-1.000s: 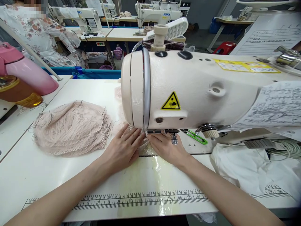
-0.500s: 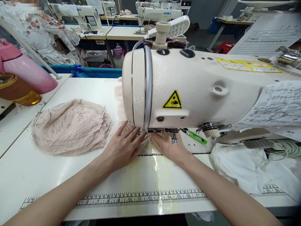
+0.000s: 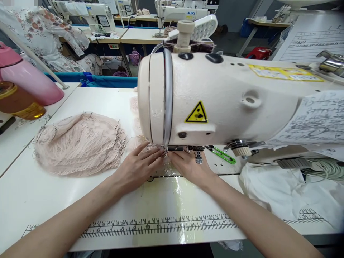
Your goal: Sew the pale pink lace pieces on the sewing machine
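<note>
My left hand lies palm down at the left of the sewing machine's needle area, fingers drawn together on a piece of pale pink lace fabric. The lace runs under the machine head, which hides part of it. My right hand rests on the metal plate at the other side of the needle area, fingers stretched out flat, with their tips partly behind the presser parts. The needle itself cannot be made out.
A pile of pink lace pieces with loose dark threads lies on the left. Green thread snips and white cloth are at the right. A pink bottle and an amber jar stand far left. A person in a floral sleeve sits beyond.
My left hand's fingers have moved closer together at the lace, and the hand has shifted slightly left off the plate's edge. My right hand stays nearly in place. The view has shifted slightly.
</note>
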The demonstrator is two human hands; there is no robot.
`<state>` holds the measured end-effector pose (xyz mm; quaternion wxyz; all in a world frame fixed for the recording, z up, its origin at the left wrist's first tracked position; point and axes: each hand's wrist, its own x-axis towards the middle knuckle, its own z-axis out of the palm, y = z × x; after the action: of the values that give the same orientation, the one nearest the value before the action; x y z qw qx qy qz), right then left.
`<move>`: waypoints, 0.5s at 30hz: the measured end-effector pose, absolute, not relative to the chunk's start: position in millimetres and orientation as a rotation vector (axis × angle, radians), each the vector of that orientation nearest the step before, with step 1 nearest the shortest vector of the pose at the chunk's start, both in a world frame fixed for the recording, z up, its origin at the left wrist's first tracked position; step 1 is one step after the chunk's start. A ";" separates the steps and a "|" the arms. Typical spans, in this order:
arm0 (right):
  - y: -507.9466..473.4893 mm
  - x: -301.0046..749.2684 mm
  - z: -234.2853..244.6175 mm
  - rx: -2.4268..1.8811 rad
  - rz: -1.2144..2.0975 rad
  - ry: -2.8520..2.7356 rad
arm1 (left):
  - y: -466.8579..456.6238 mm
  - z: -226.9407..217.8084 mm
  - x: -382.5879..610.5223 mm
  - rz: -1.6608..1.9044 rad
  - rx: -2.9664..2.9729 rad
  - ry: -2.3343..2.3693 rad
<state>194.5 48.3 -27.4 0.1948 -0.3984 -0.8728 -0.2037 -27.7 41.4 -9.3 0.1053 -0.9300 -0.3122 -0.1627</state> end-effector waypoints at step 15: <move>47.0 187.8 -23.1 -0.930 -0.303 -2.478 | 43.9 5.4 -32.4 -0.669 -2.649 -0.754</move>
<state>187.8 47.0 -23.1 0.2367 -0.3391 -0.9037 -0.1106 -32.4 43.9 5.4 0.1532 -0.9235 -0.2631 -0.2333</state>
